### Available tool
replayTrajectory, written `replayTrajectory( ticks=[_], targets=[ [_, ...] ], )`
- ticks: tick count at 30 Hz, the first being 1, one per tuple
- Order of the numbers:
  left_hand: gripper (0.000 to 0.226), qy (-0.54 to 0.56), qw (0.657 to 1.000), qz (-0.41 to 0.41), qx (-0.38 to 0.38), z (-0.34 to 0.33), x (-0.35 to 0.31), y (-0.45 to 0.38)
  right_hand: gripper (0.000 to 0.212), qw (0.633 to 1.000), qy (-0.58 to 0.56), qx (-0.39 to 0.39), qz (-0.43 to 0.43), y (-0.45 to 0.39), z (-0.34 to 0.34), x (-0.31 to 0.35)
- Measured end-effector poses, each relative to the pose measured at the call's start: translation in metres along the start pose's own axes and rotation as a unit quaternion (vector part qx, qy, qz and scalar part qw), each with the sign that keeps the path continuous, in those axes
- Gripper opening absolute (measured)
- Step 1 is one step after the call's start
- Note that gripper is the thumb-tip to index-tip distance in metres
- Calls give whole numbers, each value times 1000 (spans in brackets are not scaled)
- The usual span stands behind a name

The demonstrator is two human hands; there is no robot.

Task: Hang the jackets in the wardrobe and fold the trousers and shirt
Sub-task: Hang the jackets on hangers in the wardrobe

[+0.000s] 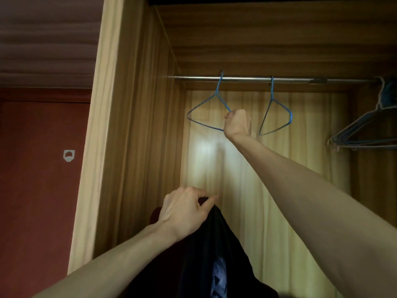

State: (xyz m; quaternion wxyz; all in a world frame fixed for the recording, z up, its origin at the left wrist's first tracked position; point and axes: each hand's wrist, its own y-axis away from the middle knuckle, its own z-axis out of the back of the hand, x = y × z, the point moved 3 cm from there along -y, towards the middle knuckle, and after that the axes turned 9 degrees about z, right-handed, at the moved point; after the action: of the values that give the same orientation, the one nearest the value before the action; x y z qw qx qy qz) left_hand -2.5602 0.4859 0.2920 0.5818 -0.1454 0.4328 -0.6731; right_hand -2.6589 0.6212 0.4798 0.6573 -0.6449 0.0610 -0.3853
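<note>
The right hand [237,122], arm stretched up, gripped a blue hanger [207,110] near the rail's [242,78] left end, its bar tilted. The left hand [185,209] pinched a dark jacket [211,254] hanging straight down.

A home bedroom: an open wooden wardrobe [137,125] with a metal rail [247,78], wire hangers [272,112] and red walls [32,168].

text: none readable | sticker [69,155] on red wall [38,190], at 9 o'clock: white shield shape with a dark mark, no letters legible | dark garment [206,254] at 6 o'clock: pale print, illegible
</note>
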Motion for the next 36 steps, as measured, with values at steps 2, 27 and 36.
replayTrajectory(
  ticks=[2,27,36],
  targets=[
    [44,-2,1000,-4,-1,1,1,2,31,1000,-15,-11,6,0,0,1],
    [42,25,998,36,53,-10,3,51,23,958,-256,126,19,197,79,-49],
    [48,-5,989,116,87,-33,17,76,26,888,-358,246,-153,257,170,-160]
  ],
)
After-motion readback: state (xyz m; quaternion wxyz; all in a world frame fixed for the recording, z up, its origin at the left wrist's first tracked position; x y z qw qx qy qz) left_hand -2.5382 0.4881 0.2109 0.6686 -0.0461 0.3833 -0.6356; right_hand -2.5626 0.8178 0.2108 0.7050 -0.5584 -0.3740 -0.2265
